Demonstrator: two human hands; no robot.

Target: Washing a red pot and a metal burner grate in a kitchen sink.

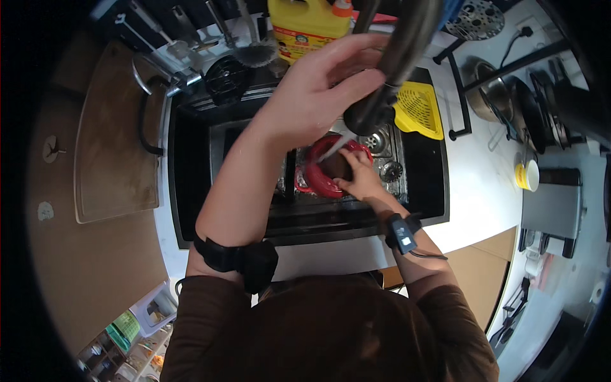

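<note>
My left hand [334, 86] is raised to the dark metal kitchen faucet [382, 81], its thumb against the spout; whether it grips the faucet is hard to tell. Water runs from the spout down into a red pot [321, 180] with side handles, which sits in the black sink [305, 234]. My right hand [359, 177] is on the right side of the pot, fingers over its rim and inside. The inside looks dark brown, partly hidden by the hand and the water.
A yellow strainer basket [420, 110] hangs at the sink's right side. Behind the sink stand a yellow jug [305, 28] and a scrubbing brush [255, 55]. A cutting board [117, 143] lies to the left. Metal bowls [487, 90] and pans are at the right, near a yellow-and-white cup [527, 175].
</note>
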